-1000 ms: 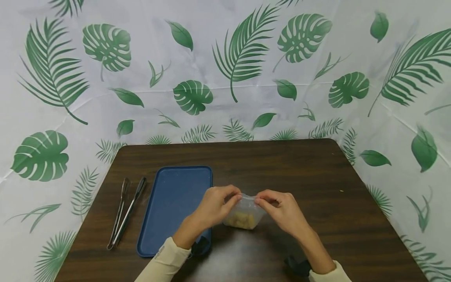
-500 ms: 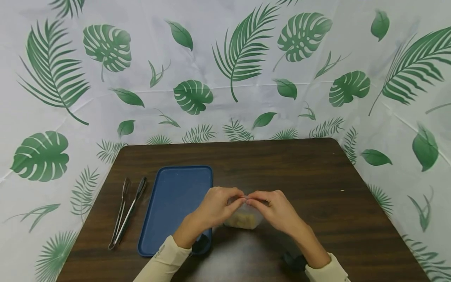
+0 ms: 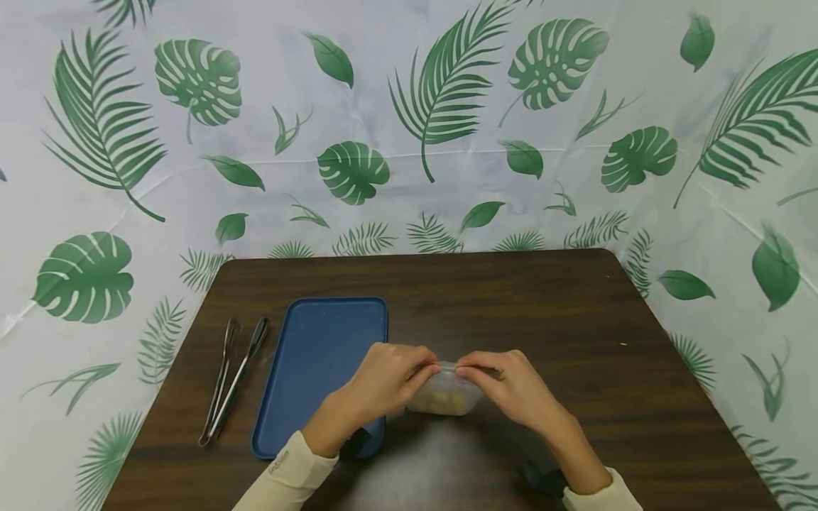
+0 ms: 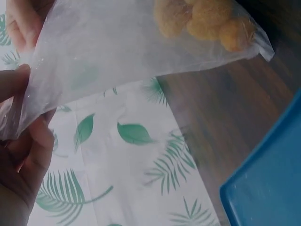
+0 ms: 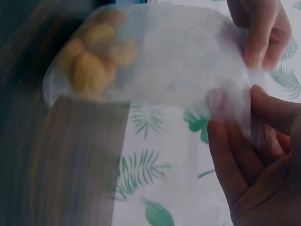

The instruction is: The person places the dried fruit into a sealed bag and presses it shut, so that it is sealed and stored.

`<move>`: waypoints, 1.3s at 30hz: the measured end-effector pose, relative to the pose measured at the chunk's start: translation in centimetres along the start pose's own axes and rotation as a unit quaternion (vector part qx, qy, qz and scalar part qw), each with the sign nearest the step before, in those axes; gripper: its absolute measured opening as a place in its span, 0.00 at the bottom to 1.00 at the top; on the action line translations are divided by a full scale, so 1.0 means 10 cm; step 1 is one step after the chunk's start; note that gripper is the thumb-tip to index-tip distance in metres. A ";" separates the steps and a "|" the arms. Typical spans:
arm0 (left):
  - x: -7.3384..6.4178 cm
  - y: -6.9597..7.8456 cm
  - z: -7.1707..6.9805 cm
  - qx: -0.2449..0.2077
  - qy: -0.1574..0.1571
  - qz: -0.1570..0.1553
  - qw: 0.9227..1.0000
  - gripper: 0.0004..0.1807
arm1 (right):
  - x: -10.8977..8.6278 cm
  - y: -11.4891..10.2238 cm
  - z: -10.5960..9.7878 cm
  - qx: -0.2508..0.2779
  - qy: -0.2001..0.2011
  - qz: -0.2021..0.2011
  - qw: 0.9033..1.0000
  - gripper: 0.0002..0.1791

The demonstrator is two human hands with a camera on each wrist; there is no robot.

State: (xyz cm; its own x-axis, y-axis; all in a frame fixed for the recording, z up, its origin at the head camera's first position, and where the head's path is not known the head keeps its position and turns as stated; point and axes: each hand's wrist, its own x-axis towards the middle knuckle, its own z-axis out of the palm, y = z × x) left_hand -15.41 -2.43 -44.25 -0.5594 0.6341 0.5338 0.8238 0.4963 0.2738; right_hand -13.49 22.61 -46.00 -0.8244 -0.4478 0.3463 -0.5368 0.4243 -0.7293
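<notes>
A clear plastic bag [image 3: 442, 383], with several round, yellow-brown, walnut-like pieces [image 5: 89, 70] in its bottom, hangs between the two hands close over the table. My left hand [image 3: 391, 380] pinches the left part of the bag's top edge between thumb and fingers. At the right part of that same edge, my right hand [image 3: 514, 390] pinches the film in the same way. A short stretch of the top edge shows between the fingertips. In the left wrist view, the bag [image 4: 108, 52] stretches sideways with its pieces [image 4: 207, 21] gathered at the far end.
A blue tray [image 3: 319, 355] lies on the dark wood table [image 3: 511, 298], partly under the left forearm. Metal tongs [image 3: 230, 390] lie left of the tray. A small yellow scrap [image 3: 623, 344] is at the right. A leaf-print cloth [image 3: 268, 106] hangs behind the table.
Half a second ago the fingertips of both hands met at the middle of the bag's top edge. Now they are apart again, with the bag still pinched. The tray and tongs have not moved.
</notes>
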 end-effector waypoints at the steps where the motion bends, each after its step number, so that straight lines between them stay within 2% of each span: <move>1: -0.01 -0.01 -0.01 -0.001 -0.001 -0.001 1.000 0.03 | -0.01 0.00 -0.01 0.000 0.001 0.005 1.000 0.06; 7: -0.08 -0.03 -0.08 -0.016 -0.009 -0.008 1.000 0.03 | -0.07 -0.02 -0.06 -0.013 0.010 0.018 1.000 0.06; 13: -0.15 -0.01 -0.18 -0.048 -0.040 -0.019 0.998 0.06 | -0.11 -0.09 -0.07 -0.025 0.005 0.020 0.999 0.07; 15: -0.18 0.01 -0.24 -0.070 -0.047 -0.023 0.996 0.06 | -0.14 -0.16 -0.08 -0.022 0.000 0.022 1.000 0.08; 17: -0.21 0.04 -0.31 -0.113 -0.055 -0.032 0.992 0.07 | -0.18 -0.23 -0.10 -0.002 -0.011 0.027 1.000 0.07; 20: -0.21 0.02 -0.38 -0.204 -0.081 -0.072 0.973 0.07 | -0.18 -0.27 -0.16 0.045 -0.041 0.055 0.997 0.07; 22: -0.17 -0.08 -0.36 -0.252 -0.115 -0.116 0.954 0.08 | -0.10 -0.20 -0.17 0.065 -0.059 0.092 0.992 0.06; 24: -0.10 -0.25 -0.26 -0.271 -0.156 -0.165 0.935 0.09 | 0.03 -0.03 -0.14 0.060 -0.073 0.132 0.987 0.07; 27: 0.02 -0.55 -0.03 -0.257 -0.211 -0.221 0.917 0.11 | 0.22 0.27 -0.02 0.019 -0.077 0.176 0.981 0.09; 29: 0.11 -0.71 0.11 -0.231 -0.230 -0.236 0.916 0.12 | 0.33 0.46 0.06 -0.021 -0.066 0.183 0.981 0.09; 31: 0.20 -0.83 0.23 -0.195 -0.233 -0.240 0.922 0.12 | 0.42 0.60 0.13 -0.061 -0.049 0.184 0.980 0.09; 34: 0.29 -0.96 0.39 -0.143 -0.220 -0.242 0.934 0.11 | 0.52 0.75 0.23 -0.103 -0.031 0.179 0.978 0.12; 37: 0.32 -1.05 0.52 -0.090 -0.205 -0.263 0.938 0.09 | 0.57 0.83 0.32 -0.140 -0.037 0.169 0.975 0.23; 39: 0.30 -1.06 0.59 -0.035 -0.193 -0.273 0.942 0.08 | 0.57 0.83 0.39 -0.185 -0.042 0.147 0.971 0.28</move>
State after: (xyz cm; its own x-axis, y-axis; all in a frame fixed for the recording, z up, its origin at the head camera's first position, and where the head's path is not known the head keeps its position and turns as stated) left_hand -26.38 -2.31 -50.31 -0.8818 0.4707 -0.0294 0.4002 0.7797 0.4815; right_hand -21.98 20.54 -52.40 -0.9429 -0.3194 0.0945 -0.3200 0.7900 -0.5229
